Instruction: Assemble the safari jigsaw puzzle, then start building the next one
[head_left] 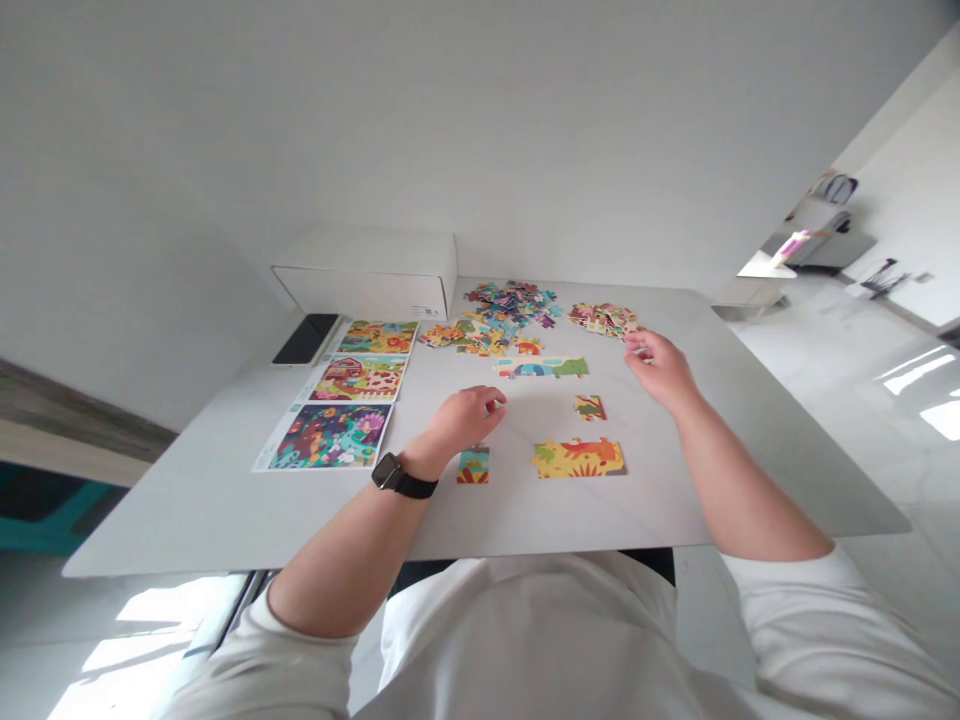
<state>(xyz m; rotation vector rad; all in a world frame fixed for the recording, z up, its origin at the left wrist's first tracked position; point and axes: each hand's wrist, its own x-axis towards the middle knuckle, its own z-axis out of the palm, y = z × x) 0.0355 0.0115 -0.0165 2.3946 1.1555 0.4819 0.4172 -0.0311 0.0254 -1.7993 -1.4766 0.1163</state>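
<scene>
My left hand (469, 415) rests above the middle of the table with loosely curled fingers. A small gap shows between thumb and forefinger, with nothing visible in it. Just below it lie two joined puzzle pieces (473, 466) in teal and yellow. My right hand (661, 368) reaches forward, its fingertips at the near right edge of a pile of pinkish puzzle pieces (604, 319). Its fingers look slightly apart; no held piece can be made out. Between the hands lie a blue-and-green joined strip (544, 368), a small corner section (590, 408) and a yellow joined section (579, 460).
A mixed puzzle pile (514, 305) lies at the back, with yellowish pieces (465, 335) before it. On the left are a reference sheet (330, 436) with three pictures and a phone (306, 339). A white box (360, 290) stands against the wall.
</scene>
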